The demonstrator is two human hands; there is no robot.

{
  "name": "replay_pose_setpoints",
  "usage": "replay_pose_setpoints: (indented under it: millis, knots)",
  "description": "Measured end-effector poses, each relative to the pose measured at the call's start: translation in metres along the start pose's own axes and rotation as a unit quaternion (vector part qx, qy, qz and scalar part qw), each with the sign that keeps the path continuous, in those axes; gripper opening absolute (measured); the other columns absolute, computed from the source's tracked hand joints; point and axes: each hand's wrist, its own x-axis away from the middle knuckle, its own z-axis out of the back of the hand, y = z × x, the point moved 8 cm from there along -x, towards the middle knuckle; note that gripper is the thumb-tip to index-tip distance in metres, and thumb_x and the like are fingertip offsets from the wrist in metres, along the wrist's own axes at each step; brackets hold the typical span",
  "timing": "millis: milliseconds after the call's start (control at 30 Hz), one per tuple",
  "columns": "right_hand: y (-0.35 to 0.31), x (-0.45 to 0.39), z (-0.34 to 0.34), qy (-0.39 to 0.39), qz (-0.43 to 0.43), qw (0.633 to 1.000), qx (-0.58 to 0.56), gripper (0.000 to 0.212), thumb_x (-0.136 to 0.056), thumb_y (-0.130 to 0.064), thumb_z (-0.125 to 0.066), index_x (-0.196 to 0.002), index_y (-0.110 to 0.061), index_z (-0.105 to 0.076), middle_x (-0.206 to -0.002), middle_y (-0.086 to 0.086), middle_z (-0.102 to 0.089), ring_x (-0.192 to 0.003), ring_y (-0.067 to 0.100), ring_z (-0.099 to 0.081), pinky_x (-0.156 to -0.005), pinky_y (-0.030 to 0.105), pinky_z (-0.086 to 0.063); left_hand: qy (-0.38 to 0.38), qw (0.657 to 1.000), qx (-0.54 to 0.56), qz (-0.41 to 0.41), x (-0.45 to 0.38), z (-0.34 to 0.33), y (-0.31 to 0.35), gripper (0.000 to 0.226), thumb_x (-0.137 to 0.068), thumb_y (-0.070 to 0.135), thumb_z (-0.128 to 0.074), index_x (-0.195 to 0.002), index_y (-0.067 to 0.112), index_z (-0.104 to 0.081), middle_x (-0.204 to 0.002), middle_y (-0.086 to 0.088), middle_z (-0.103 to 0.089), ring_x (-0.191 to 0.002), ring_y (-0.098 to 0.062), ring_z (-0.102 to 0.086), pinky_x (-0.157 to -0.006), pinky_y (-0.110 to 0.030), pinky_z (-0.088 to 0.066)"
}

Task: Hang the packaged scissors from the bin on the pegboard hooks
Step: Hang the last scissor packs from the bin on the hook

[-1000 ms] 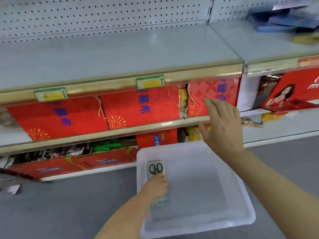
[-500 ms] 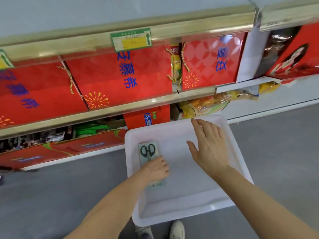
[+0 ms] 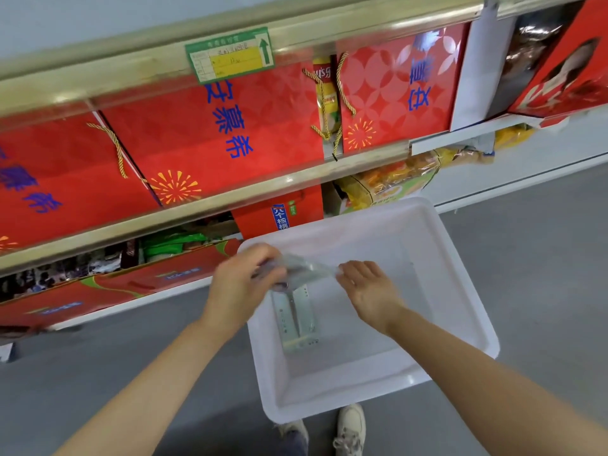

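Note:
A white plastic bin (image 3: 460, 278) stands on the grey floor in front of the shelves. My left hand (image 3: 243, 284) is shut on one end of a packaged pair of scissors (image 3: 304, 269), lifted above the bin and blurred by motion. The fingertips of my right hand (image 3: 368, 291) pinch the other end of that package. A second packaged pair of scissors (image 3: 297, 320) lies flat on the bin's bottom, just below my hands. No pegboard is in view.
Shelves with gold front rails (image 3: 204, 205) hold red gift boxes (image 3: 214, 136) and snack bags (image 3: 391, 185) right behind the bin. A green and yellow price tag (image 3: 230, 55) sits on the upper rail. My shoes (image 3: 350, 429) are at the bin's near edge.
The view tilted down, away from the pegboard. My left hand lifted a scissors package off the bin bottom. My right hand came down and took its other end.

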Motion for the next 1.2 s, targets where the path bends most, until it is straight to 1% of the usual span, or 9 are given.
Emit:
replay_pose_setpoints:
  millis: [133, 367, 467, 533, 667, 833, 933, 1033, 1200]
  knots:
    - [-0.051, -0.023, -0.059, -0.131, 0.183, 0.97, 0.087, 0.062, -0.056, -0.016, -0.081, -0.116, -0.011, -0.067, -0.111, 0.005, -0.069, -0.108, 0.027, -0.063, -0.089, 0.037, -0.052, 0.186, 0.912, 0.299, 0.213, 0.006, 0.035, -0.042, 0.026, -0.086, -0.002, -0.069, -0.093, 0.023, -0.068, -0.093, 0.011, -0.074, -0.086, -0.012, -0.065, -0.08, -0.044, -0.054]
    - [-0.098, -0.061, -0.134, -0.176, 0.339, 0.909, 0.168, 0.055, -0.069, -0.017, -0.076, -0.121, -0.029, -0.062, -0.129, -0.006, -0.061, -0.122, 0.028, -0.051, -0.1, 0.045, -0.042, 0.277, 0.811, 0.414, 0.305, 0.032, 0.029, -0.073, 0.015, -0.087, 0.001, -0.066, -0.084, 0.015, -0.064, -0.076, 0.011, -0.069, -0.066, -0.005, -0.06, -0.058, -0.02, -0.047]
    - [-0.095, -0.061, -0.104, -0.163, 0.304, 0.927, 0.149, 0.05, -0.06, -0.015, -0.081, -0.108, -0.021, -0.066, -0.112, 0.004, -0.064, -0.101, 0.033, -0.059, -0.08, 0.049, -0.051, 0.276, 0.785, 0.435, 0.343, 0.045, 0.023, -0.082, 0.016, -0.085, 0.003, -0.068, -0.078, 0.017, -0.065, -0.077, 0.005, -0.069, -0.069, -0.013, -0.061, -0.061, -0.026, -0.048]
    - [-0.079, -0.059, -0.095, -0.15, 0.235, 0.95, 0.142, 0.052, -0.058, -0.026, -0.083, -0.106, -0.016, -0.066, -0.107, 0.009, -0.064, -0.098, 0.035, -0.06, -0.086, 0.052, -0.05, 0.277, 0.759, 0.462, 0.366, 0.052, 0.017, -0.084, 0.014, -0.084, 0.005, -0.069, -0.077, 0.016, -0.066, -0.08, -0.001, -0.07, -0.069, -0.017, -0.062, -0.065, -0.03, -0.051]
    - [-0.034, -0.035, -0.108, -0.171, 0.082, 0.978, 0.083, 0.089, -0.037, -0.062, -0.084, -0.105, -0.009, -0.066, -0.106, 0.02, -0.062, -0.1, 0.042, -0.06, -0.086, 0.055, -0.051, 0.256, 0.714, 0.526, 0.385, 0.053, 0.002, -0.076, 0.008, -0.086, 0.006, -0.067, -0.081, 0.013, -0.068, -0.08, -0.005, -0.073, -0.064, -0.017, -0.068, -0.059, -0.029, -0.056]
    - [-0.003, 0.002, -0.115, -0.183, -0.132, 0.974, -0.033, 0.088, -0.021, -0.051, -0.092, -0.093, -0.008, -0.066, -0.09, 0.016, -0.06, -0.072, 0.033, -0.057, -0.056, 0.04, -0.051, 0.25, 0.705, 0.534, 0.395, 0.056, -0.009, -0.071, 0.014, -0.086, 0.006, -0.068, -0.077, 0.016, -0.07, -0.08, -0.005, -0.073, -0.065, -0.019, -0.068, -0.065, -0.034, -0.057]
    - [0.005, 0.015, -0.114, -0.179, -0.147, 0.972, -0.026, 0.078, -0.037, -0.046, -0.089, -0.1, -0.009, -0.062, -0.093, 0.014, -0.06, -0.08, 0.032, -0.055, -0.068, 0.04, -0.049, 0.251, 0.708, 0.524, 0.403, 0.06, -0.014, -0.067, 0.016, -0.085, 0.006, -0.068, -0.075, 0.017, -0.071, -0.079, -0.005, -0.074, -0.065, -0.02, -0.068, -0.069, -0.036, -0.057]
    - [0.018, 0.024, -0.108, -0.182, -0.208, 0.959, -0.055, 0.08, -0.027, -0.051, -0.088, -0.089, -0.008, -0.061, -0.082, 0.013, -0.058, -0.072, 0.033, -0.056, -0.063, 0.04, -0.047, 0.25, 0.716, 0.515, 0.4, 0.063, -0.018, -0.061, 0.012, -0.086, 0.006, -0.068, -0.08, 0.015, -0.071, -0.083, -0.006, -0.075, -0.07, -0.021, -0.071, -0.07, -0.037, -0.059]
    - [0.017, 0.037, -0.099, -0.154, -0.22, 0.946, -0.182, 0.057, -0.084, -0.029, -0.065, -0.134, -0.015, -0.04, -0.124, 0.008, -0.039, -0.096, 0.033, -0.06, -0.076, 0.039, -0.05, 0.271, 0.745, 0.464, 0.396, 0.069, -0.019, -0.055, 0.014, -0.09, 0.007, -0.066, -0.101, 0.013, -0.073, -0.103, -0.01, -0.076, -0.092, -0.026, -0.072, -0.079, -0.039, -0.058]
